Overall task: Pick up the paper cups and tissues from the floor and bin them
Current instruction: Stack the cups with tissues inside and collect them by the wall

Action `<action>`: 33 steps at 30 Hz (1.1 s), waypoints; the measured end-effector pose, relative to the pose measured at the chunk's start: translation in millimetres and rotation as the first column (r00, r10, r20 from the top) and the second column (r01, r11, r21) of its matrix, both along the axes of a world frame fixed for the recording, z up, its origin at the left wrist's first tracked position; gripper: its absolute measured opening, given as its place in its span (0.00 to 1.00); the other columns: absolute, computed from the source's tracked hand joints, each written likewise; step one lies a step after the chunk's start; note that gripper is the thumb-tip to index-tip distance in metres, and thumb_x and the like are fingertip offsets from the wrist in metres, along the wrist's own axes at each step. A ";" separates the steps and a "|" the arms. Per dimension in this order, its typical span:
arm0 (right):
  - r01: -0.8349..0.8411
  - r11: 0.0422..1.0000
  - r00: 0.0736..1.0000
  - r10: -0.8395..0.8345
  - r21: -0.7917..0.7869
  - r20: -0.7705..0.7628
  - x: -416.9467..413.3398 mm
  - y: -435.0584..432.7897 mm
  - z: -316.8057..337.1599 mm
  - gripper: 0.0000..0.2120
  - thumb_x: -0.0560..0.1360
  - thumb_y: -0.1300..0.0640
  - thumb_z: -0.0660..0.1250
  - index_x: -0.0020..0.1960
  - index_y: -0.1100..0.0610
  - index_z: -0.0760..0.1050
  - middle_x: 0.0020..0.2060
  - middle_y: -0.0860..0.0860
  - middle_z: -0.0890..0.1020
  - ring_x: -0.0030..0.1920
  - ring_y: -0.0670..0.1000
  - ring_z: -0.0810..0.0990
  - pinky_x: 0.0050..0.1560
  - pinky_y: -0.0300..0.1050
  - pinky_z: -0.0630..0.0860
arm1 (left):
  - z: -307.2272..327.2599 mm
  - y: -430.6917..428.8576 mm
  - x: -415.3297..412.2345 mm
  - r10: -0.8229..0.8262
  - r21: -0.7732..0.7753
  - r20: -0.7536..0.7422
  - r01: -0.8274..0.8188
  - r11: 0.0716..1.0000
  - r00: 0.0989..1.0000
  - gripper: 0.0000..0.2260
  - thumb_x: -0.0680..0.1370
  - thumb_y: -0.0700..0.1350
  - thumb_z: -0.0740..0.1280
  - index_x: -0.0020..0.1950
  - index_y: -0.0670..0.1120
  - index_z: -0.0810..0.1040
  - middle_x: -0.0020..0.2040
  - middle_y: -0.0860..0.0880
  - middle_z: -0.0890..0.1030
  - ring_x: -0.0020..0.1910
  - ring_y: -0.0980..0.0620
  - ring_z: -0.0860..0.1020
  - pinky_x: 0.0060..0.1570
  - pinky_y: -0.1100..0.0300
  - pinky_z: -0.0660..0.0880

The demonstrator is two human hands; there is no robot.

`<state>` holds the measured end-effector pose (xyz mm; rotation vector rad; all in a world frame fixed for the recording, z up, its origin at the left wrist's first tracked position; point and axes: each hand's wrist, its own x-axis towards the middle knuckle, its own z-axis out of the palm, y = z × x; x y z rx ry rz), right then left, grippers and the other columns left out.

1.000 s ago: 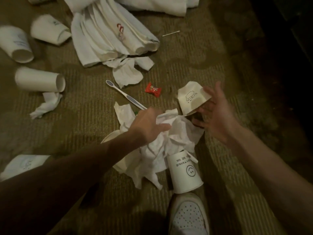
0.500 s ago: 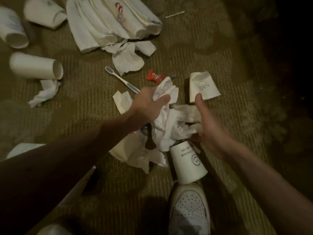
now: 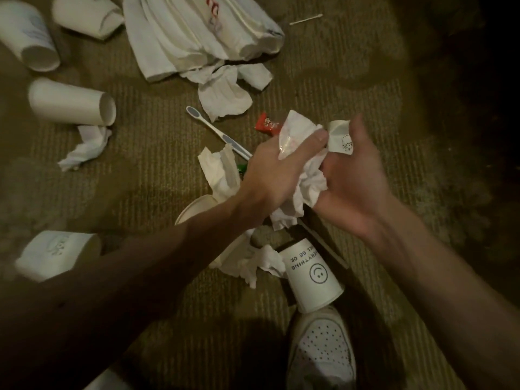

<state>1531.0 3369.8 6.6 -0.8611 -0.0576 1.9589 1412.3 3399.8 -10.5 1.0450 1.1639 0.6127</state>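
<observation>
My left hand (image 3: 277, 167) grips a bunch of white tissues (image 3: 302, 187) lifted above the carpet. My right hand (image 3: 357, 178) is pressed against the same bunch and holds a crumpled paper cup (image 3: 339, 136) with its fingers. A smiley-face paper cup (image 3: 312, 274) lies on its side just in front of my shoe. More tissue (image 3: 253, 263) lies beside it, and another piece (image 3: 219, 170) sits under my left wrist. Further paper cups lie at the left (image 3: 70, 101), the top left (image 3: 28, 38) and the lower left (image 3: 56, 254).
A folded white towel (image 3: 197, 32) lies at the top with a tissue (image 3: 225, 97) below it. A toothbrush (image 3: 213, 128), a red sweet wrapper (image 3: 266, 123) and a cotton bud (image 3: 305, 19) lie on the carpet. My white shoe (image 3: 320, 350) is at the bottom. No bin shows.
My left hand gathered the tissues and lifted them off the floor. My right hand picked up the crumpled cup and closed in against the tissue bunch.
</observation>
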 end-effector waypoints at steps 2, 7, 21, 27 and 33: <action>-0.033 0.999 0.999 0.034 0.027 -0.031 2.8 -1.5 1.9 0.48 0.74 0.24 0.44 0.74 0.61 0.67 0.69 0.62 0.74 0.70 0.61 0.73 0.75 0.58 0.62 | -0.5 -1.6 0.0 -0.025 0.056 -0.039 0.027 0.998 0.999 0.05 0.76 0.52 0.73 0.46 0.52 0.82 0.43 0.55 0.86 0.44 0.59 0.84 0.47 0.61 0.80; -0.218 0.975 0.976 0.218 0.044 0.014 28.2 -1.6 6.2 0.55 0.69 0.20 0.41 0.76 0.63 0.63 0.69 0.61 0.74 0.72 0.61 0.70 0.75 0.58 0.59 | -9.3 4.2 -7.1 -0.105 0.160 -0.152 0.130 0.979 0.983 0.05 0.74 0.49 0.75 0.49 0.51 0.84 0.43 0.55 0.86 0.44 0.61 0.84 0.47 0.62 0.81; -0.068 0.970 -0.070 0.230 -0.235 0.971 81.7 18.7 -55.6 0.32 0.72 0.41 0.72 0.71 0.53 0.68 0.61 0.48 0.77 0.60 0.50 0.76 0.58 0.51 0.77 | -34.2 24.5 -3.6 -0.151 0.115 -0.252 0.184 0.976 0.956 0.11 0.73 0.46 0.76 0.54 0.50 0.81 0.47 0.55 0.85 0.46 0.61 0.83 0.44 0.65 0.79; 0.006 0.976 0.219 0.211 -0.217 0.953 62.1 11.3 -47.1 0.18 0.77 0.54 0.70 0.66 0.55 0.73 0.52 0.47 0.82 0.49 0.46 0.82 0.46 0.43 0.80 | -43.2 24.6 12.9 -0.091 0.071 -0.236 0.111 0.991 0.967 0.23 0.70 0.52 0.78 0.62 0.50 0.76 0.55 0.54 0.83 0.53 0.56 0.82 0.53 0.53 0.81; 0.258 0.949 0.406 0.064 -0.181 0.912 78.0 -53.6 -1.3 0.11 0.81 0.57 0.64 0.63 0.57 0.75 0.53 0.54 0.84 0.48 0.53 0.85 0.45 0.50 0.82 | -17.7 2.7 78.1 -0.193 0.039 -0.151 0.201 0.979 0.970 0.33 0.67 0.65 0.75 0.66 0.51 0.71 0.58 0.55 0.80 0.56 0.54 0.80 0.56 0.52 0.80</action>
